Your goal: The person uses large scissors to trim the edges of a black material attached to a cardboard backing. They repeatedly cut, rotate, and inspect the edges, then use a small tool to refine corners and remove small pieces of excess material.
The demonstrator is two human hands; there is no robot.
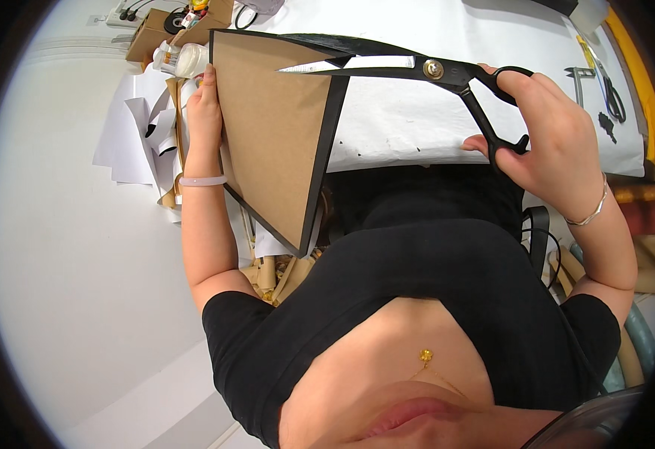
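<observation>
My left hand [204,112] grips the left edge of a flat brown panel [267,120] with black-edged borders, its thumb up along the edge. The panel is tilted up and narrows to a corner at the bottom. My right hand [555,142] holds large tailor's shears [458,78] by their black handles, which are spread apart. Their silver blades point left, and the tip appears over the upper part of the panel. Whether the blades touch it I cannot tell. A dark strip [312,41] shows behind the panel's top edge.
A white-covered table [409,120] lies ahead. On its right are smaller black-handled scissors [611,97] and a grey caliper-like tool [578,82]. At the far left stand a cardboard box [148,34] and a clear bottle [191,60], with white paper sheets [125,135] nearer. Yellow material [641,90] hangs at the right edge.
</observation>
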